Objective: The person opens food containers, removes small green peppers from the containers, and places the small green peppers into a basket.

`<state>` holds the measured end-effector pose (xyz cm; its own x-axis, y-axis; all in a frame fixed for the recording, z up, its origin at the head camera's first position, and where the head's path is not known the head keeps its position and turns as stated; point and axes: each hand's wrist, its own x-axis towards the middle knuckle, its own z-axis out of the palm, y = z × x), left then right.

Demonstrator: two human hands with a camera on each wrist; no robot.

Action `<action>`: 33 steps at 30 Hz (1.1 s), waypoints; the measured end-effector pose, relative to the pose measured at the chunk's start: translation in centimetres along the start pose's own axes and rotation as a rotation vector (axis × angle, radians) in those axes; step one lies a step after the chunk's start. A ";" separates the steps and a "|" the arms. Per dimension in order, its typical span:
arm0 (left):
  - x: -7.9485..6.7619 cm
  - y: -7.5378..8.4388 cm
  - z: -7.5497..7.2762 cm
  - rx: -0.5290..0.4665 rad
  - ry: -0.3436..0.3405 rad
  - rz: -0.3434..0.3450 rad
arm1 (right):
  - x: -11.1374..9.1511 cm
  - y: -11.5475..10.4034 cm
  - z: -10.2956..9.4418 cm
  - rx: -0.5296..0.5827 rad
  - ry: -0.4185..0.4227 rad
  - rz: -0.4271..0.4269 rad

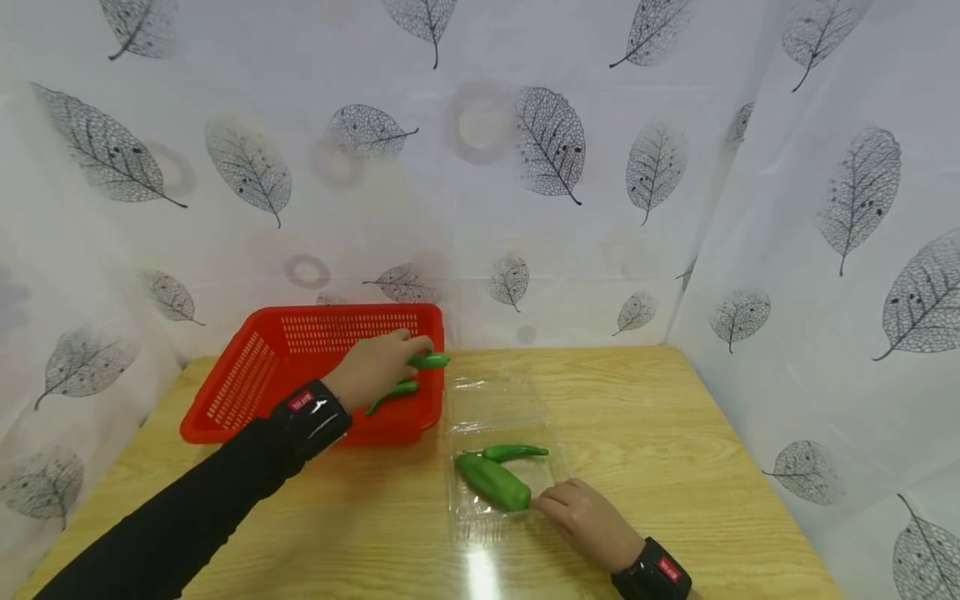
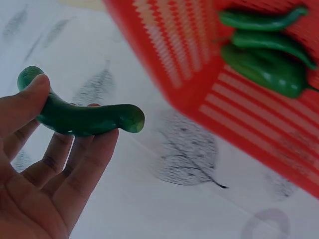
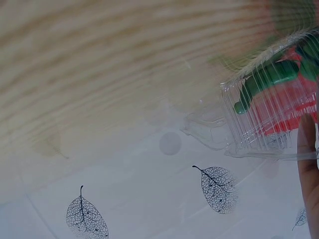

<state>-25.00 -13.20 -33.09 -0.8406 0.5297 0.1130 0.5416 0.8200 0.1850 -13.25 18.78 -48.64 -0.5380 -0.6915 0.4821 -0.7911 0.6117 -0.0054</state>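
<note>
Green pepper [image 1: 429, 361] clamped between thumb and fingers of left hand [image 1: 378, 367], red basket [image 1: 234, 400] below grip; clear container [image 1: 495, 407], right of grip, touched by right hand [image 1: 587, 518], clasp unclear.

wrist views: red basket [image 2: 204, 87] cropped, right grip [image 3: 309, 174] cropped
</note>
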 end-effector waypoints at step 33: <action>3.7 -7.4 8.0 0.218 -0.321 0.143 | 0.1 0.1 0.0 0.010 -0.014 0.016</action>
<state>-32.08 -15.63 -41.81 -0.7311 0.6541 -0.1938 0.6703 0.7416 -0.0258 -13.38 18.76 -48.63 -0.5547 -0.6871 0.4693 -0.7851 0.6189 -0.0220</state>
